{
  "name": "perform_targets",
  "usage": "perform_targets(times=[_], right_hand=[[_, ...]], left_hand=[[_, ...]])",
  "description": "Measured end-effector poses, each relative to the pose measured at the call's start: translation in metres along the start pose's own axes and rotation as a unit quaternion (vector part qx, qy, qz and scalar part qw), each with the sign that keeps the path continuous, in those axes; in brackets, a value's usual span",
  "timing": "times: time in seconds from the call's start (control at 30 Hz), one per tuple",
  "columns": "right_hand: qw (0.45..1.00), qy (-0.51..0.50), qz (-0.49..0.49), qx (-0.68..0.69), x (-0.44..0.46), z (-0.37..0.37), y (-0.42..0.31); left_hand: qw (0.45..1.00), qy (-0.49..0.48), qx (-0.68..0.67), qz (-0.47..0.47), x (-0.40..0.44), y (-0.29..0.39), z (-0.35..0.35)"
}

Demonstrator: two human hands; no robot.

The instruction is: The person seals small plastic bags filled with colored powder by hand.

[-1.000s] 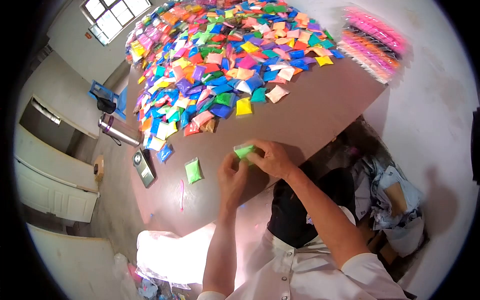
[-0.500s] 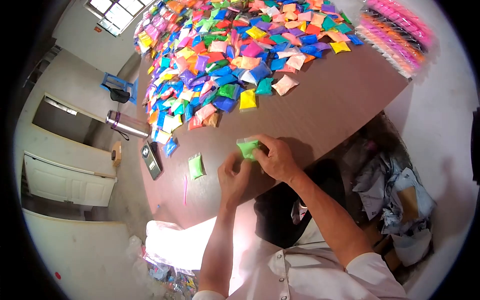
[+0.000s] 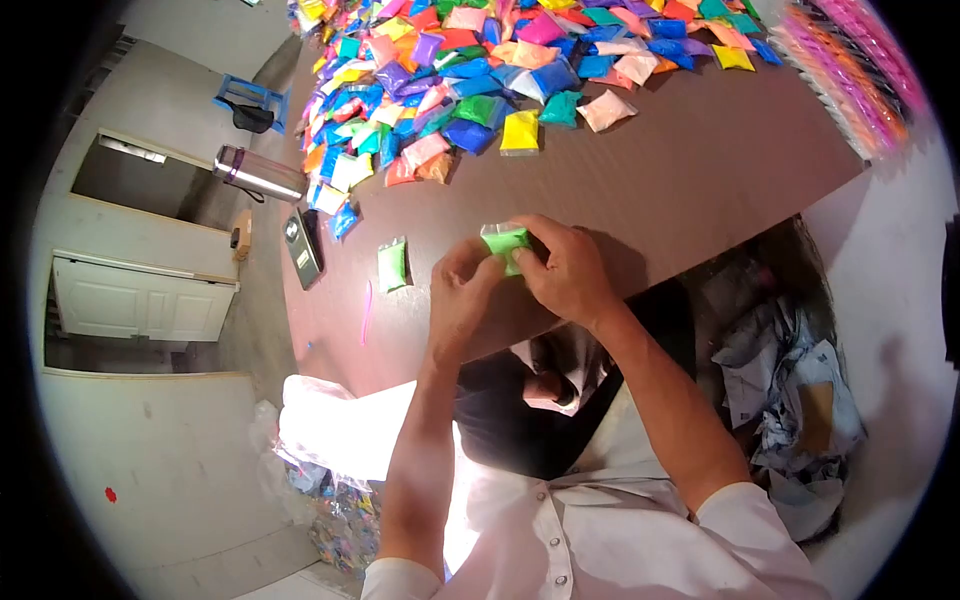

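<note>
Gripping a green packet point(image 3: 505, 239) in the right hand point(image 3: 570, 272), with the thumb on its front and the fingers behind. Holding the left hand point(image 3: 463, 285) curled, with thumb and forefinger at the packet's left edge; cannot tell a grip from a mere touch there. Holding the packet over the brown counter point(image 3: 700, 150), not far from the near edge, with the clear strip at the end away from the body. Left of the hands, a second packet point(image 3: 392, 265), also green, lying on the counter, and nearer the body a thin pink strip point(image 3: 367, 312). Further left, by the counter's side edge, a phone point(image 3: 302, 248), with a flask point(image 3: 258, 173) beyond it. Across the far side, a heap point(image 3: 450, 80) of packets in blue, yellow, orange, purple, pink and green; at its near fringe, a yellow packet point(image 3: 520, 130) and a pale pink packet point(image 3: 607, 110), both well apart from the hands. Toward the far right corner, long bundles point(image 3: 845, 70) in pink, purple, orange and black. Below the counter on the right, crumpled paper point(image 3: 795, 400). Wearing a white shirt point(image 3: 620, 540) with buttons down the front.
</note>
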State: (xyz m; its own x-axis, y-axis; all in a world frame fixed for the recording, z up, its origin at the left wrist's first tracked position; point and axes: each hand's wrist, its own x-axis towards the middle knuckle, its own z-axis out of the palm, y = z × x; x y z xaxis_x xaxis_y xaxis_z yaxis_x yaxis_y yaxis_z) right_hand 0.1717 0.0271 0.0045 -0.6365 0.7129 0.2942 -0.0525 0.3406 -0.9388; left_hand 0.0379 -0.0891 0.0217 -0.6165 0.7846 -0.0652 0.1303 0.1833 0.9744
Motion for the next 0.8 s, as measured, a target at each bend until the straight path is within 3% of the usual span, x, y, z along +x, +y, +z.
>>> perform_targets(times=[0.23,0.33,0.4,0.57,0.7,0.77,0.8], right_hand=[[0.999,0.006,-0.038,-0.03,-0.001,0.004,0.0],[0.999,-0.012,-0.019,-0.022,-0.001,0.005,-0.003],[0.998,-0.005,0.057,0.011,-0.004,0.004,0.0],[0.995,-0.031,0.051,-0.075,-0.006,0.001,-0.012],[0.993,-0.036,0.07,-0.093,-0.01,0.003,-0.012],[0.994,-0.044,0.092,-0.036,-0.013,0.005,-0.008],[0.993,-0.066,0.062,-0.069,-0.011,0.004,-0.005]], left_hand=[[0.999,-0.014,-0.051,-0.014,0.007,-0.011,-0.005],[1.0,-0.018,-0.022,-0.005,0.009,-0.024,-0.008],[0.999,-0.029,0.02,0.01,0.003,-0.015,-0.004],[0.998,-0.038,-0.031,0.033,-0.004,-0.006,-0.011],[0.996,-0.017,-0.07,0.052,-0.003,-0.009,-0.012],[0.994,-0.013,-0.087,0.059,-0.002,-0.021,-0.009],[0.994,-0.013,-0.092,0.061,-0.002,-0.021,-0.01]])
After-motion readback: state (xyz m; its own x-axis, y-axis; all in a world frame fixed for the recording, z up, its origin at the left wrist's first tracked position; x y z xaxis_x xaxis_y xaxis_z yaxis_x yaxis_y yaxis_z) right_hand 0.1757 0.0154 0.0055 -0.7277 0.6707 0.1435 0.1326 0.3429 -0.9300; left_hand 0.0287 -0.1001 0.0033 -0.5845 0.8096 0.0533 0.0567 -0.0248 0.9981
